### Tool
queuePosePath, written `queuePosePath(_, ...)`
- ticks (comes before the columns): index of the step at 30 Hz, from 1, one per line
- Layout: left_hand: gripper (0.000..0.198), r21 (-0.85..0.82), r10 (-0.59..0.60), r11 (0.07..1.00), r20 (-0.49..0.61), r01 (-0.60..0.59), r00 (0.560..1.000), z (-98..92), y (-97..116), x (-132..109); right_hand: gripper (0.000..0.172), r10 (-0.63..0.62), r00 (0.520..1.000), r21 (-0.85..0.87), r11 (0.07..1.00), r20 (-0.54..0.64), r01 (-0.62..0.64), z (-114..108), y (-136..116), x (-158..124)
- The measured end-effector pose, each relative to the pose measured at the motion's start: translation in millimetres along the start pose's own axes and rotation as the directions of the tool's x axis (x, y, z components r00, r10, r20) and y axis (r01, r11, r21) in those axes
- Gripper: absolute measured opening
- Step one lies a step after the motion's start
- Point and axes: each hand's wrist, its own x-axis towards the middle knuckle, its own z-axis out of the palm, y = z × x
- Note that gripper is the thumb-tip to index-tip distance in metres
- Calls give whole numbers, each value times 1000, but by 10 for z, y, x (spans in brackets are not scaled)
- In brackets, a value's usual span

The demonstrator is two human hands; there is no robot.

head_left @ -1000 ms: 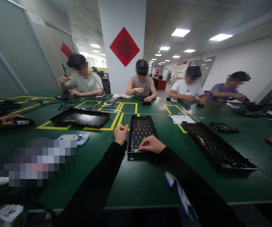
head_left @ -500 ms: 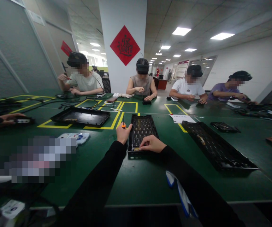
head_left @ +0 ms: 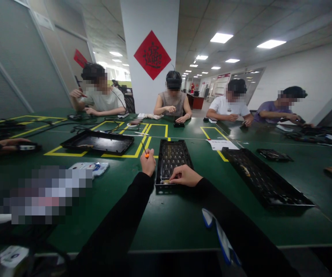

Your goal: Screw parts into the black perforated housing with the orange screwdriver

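In front of me a black plastic casing lies on the green table, its inside dotted with rows of small light marks. My left hand is closed around a screwdriver with an orange collar, its dark shaft pointing up and slightly left, beside the casing's left wall. At the near end of the casing, my right hand has its thumb and fingers pinched together. They meet at a small yellowish piece inside the near edge; whether they grip it or something smaller, I cannot make out.
A longer black casing lies to the right, a shallow black tray to the left. White paper and a small black part are beyond. A blue-and-white object lies near my right sleeve. Several people sit around the table.
My left hand has drawn slightly left, away from the casing wall, and the screwdriver shaft now tilts left instead of standing upright. My right hand has hardly moved.
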Motion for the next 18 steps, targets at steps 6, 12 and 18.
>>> queuePosePath(6, 21, -180, 84, 981, 31, -77, 996, 11, -18, -5, 28, -14, 1000, -4, 1000, 5, 14, -2, 14, 3)
queuePosePath(12, 20, -142, 51, 988, -80, -62, 995, -7, -89, 45, 29, 6, 1000, 1, 1000, -5, -6, 0, 11, -2)
queuePosePath(18, 47, -141, -52, 989, -41, 46, 998, -14, -97, 25, 29, 14, 1000, -15, 1000, -9, -14, 10, 27, -2)
